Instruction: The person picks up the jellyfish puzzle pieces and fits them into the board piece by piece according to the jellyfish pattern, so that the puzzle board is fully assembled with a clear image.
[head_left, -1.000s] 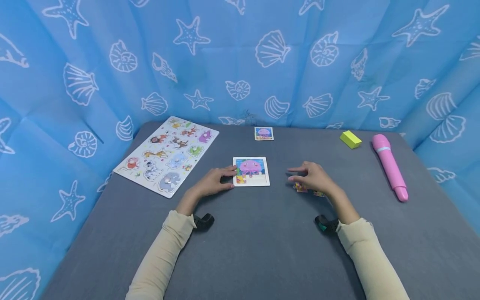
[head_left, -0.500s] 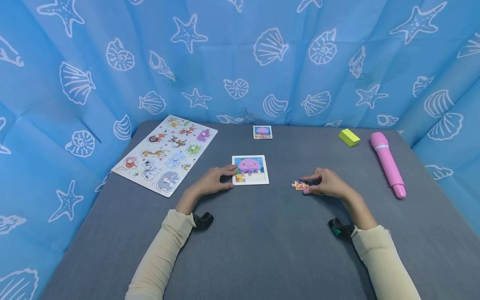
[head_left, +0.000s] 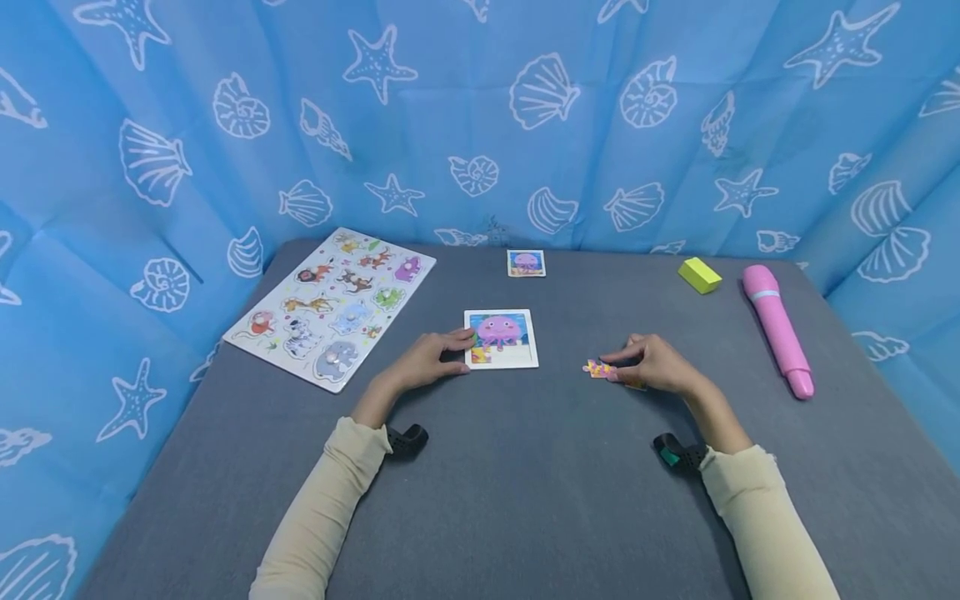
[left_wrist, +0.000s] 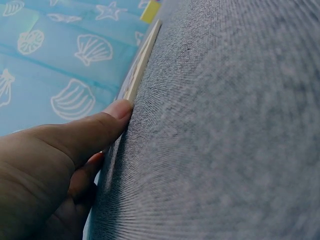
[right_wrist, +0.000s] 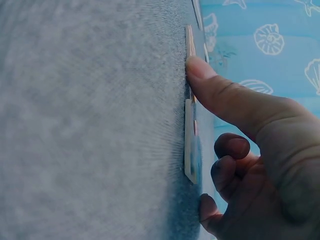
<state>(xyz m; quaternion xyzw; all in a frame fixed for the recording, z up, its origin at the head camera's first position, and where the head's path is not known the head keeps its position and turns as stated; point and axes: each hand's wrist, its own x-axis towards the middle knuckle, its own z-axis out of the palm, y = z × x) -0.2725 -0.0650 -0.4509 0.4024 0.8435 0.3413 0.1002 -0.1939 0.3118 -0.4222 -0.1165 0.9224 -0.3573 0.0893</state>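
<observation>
A square jellyfish puzzle board (head_left: 513, 358) lies flat in the middle of the table, pieces filling its upper part and lower left corner. My left hand (head_left: 423, 362) rests at its left side with extended fingers; in the left wrist view the thumb (left_wrist: 119, 110) touches the board's edge. To the right, my right hand (head_left: 652, 364) pinches a small yellow and pink puzzle piece (head_left: 597, 368) between thumb and index finger, at table level. A second puzzle piece (head_left: 636, 386) lies partly hidden under that hand; the right wrist view shows its edge (right_wrist: 188, 140).
A small jellyfish picture card (head_left: 527, 263) lies behind the board. An animal peg puzzle (head_left: 333, 312) is at the left. At the right are a yellow block (head_left: 700, 275) and a pink microphone-shaped toy (head_left: 778, 333). A blue shell-patterned curtain (head_left: 450, 108) borders the table.
My right hand has shifted slightly right and down onto the puzzle piece, its thumb and index finger now pinching it. My left hand stays at the board.
</observation>
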